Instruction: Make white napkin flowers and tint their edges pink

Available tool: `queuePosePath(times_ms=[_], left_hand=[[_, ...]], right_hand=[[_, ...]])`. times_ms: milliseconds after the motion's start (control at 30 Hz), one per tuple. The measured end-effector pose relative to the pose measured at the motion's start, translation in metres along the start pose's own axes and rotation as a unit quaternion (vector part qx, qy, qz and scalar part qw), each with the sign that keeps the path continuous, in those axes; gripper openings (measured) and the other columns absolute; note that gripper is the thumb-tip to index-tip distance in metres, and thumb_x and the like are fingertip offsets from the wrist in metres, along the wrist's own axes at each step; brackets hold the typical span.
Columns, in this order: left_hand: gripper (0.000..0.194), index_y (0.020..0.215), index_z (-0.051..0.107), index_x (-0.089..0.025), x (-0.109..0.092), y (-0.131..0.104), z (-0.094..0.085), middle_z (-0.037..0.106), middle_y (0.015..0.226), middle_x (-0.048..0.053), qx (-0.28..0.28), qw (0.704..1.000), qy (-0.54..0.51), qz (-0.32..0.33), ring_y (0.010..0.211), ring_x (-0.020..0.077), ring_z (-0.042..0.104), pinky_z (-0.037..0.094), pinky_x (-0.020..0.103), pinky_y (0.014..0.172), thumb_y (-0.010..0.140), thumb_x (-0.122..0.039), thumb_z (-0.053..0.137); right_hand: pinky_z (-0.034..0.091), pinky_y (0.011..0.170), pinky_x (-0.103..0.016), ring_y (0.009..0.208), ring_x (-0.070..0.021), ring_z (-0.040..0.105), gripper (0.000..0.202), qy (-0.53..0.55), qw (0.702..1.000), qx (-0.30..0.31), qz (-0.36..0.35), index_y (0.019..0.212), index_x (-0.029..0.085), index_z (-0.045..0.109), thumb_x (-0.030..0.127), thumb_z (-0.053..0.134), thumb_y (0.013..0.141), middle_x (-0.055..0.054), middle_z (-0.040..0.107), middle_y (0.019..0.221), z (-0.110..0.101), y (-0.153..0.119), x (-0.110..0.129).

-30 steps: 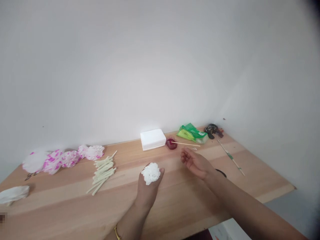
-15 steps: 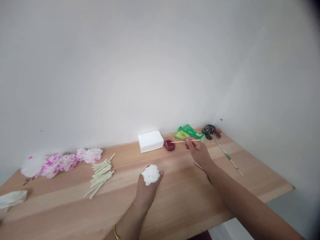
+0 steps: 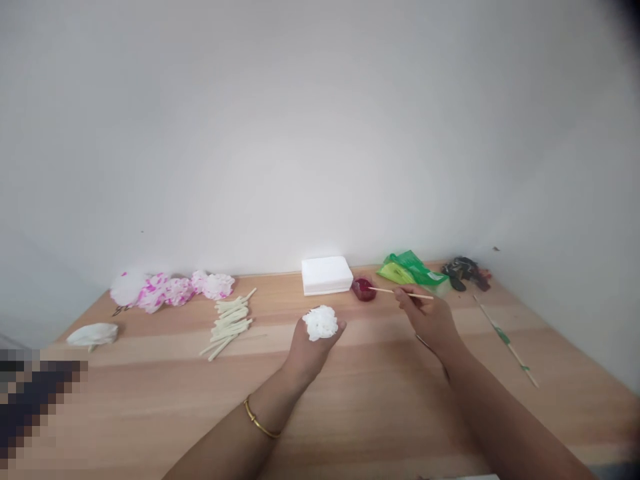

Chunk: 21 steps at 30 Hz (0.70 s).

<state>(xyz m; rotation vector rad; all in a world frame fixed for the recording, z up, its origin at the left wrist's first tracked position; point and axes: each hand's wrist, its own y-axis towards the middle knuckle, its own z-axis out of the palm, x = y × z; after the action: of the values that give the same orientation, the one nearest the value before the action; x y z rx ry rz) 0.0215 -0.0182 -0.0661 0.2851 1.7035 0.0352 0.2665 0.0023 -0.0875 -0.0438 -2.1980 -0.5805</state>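
Note:
My left hand (image 3: 314, 347) is closed around a white ruffled tissue-paper flower (image 3: 321, 323), its crinkled top showing above the fist. In my right hand (image 3: 430, 320) a thin wooden stick (image 3: 395, 292) is pinched near its rear end. The stick's far tip reaches into a small bowl of dark red liquid (image 3: 365, 289). Just left of the bowl lies a stack of white paper napkins (image 3: 327, 276). A thin dark-and-light object (image 3: 425, 343) lies on the table, partly hidden under my right wrist.
Pink-spotted white paper flowers (image 3: 170, 291) and a pile of pale green sticks (image 3: 230, 325) lie to the left, with a wrapped white bundle (image 3: 93, 335). A green plastic packet (image 3: 413, 268), black scraps (image 3: 465, 272) and a green-taped stick (image 3: 505, 338) lie right, near the wall.
The view has shifted left, so everything appears further right. Both hands keep their holds, and the stick's tip remains at the red liquid.

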Motion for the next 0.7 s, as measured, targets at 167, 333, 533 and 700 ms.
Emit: queuePosePath(times_ms=[167, 333, 533, 700], left_hand=[[0.033, 0.056, 0.036, -0.022, 0.008, 0.004, -0.005, 0.039, 0.052, -0.005, -0.030, 0.999, -0.030, -0.007, 0.050, 0.0107, 0.037, 0.038, 0.026, 0.053, 0.074, -0.030, 0.062], [0.029, 0.060, 0.040, -0.022, 0.006, 0.000, -0.007, 0.043, 0.055, -0.004, -0.035, 0.997, -0.065, -0.037, 0.052, 0.0112, 0.041, 0.039, 0.026, 0.055, 0.072, -0.033, 0.065], [0.031, 0.057, 0.039, -0.020, -0.003, -0.007, -0.009, 0.041, 0.056, -0.005, -0.029, 0.992, -0.106, -0.063, 0.055, 0.0102, 0.041, 0.035, 0.025, 0.056, 0.070, -0.030, 0.065], [0.032, 0.054, 0.039, -0.020, -0.008, -0.007, -0.013, 0.039, 0.057, -0.004, -0.034, 0.990, -0.118, -0.067, 0.056, 0.0105, 0.040, 0.035, 0.025, 0.056, 0.068, -0.028, 0.067]], right_hand=[[0.041, 0.053, -0.028, 0.057, -0.0172, 0.057, 0.032, 0.089, 0.988, -0.090, 0.088, 0.081, 0.019, 0.066, 0.050, 0.058, 0.080, -0.002, 0.062, 0.062, -0.009, -0.002, 0.001], [0.043, 0.053, -0.024, 0.054, -0.0093, 0.047, 0.017, 0.481, 0.857, -0.077, 0.168, 0.073, 0.021, 0.062, 0.037, 0.069, 0.075, 0.005, 0.049, 0.059, -0.017, -0.012, 0.035], [0.038, 0.047, -0.021, 0.046, -0.0055, 0.036, 0.016, 0.597, 0.758, 0.068, 0.253, 0.072, 0.020, 0.061, 0.033, 0.068, 0.077, 0.006, 0.042, 0.056, 0.004, -0.044, 0.082], [0.040, 0.053, -0.023, 0.051, -0.0074, 0.040, 0.017, 0.595, 0.766, 0.115, 0.215, 0.073, 0.020, 0.061, 0.032, 0.063, 0.084, 0.003, 0.047, 0.059, 0.023, -0.059, 0.087]])
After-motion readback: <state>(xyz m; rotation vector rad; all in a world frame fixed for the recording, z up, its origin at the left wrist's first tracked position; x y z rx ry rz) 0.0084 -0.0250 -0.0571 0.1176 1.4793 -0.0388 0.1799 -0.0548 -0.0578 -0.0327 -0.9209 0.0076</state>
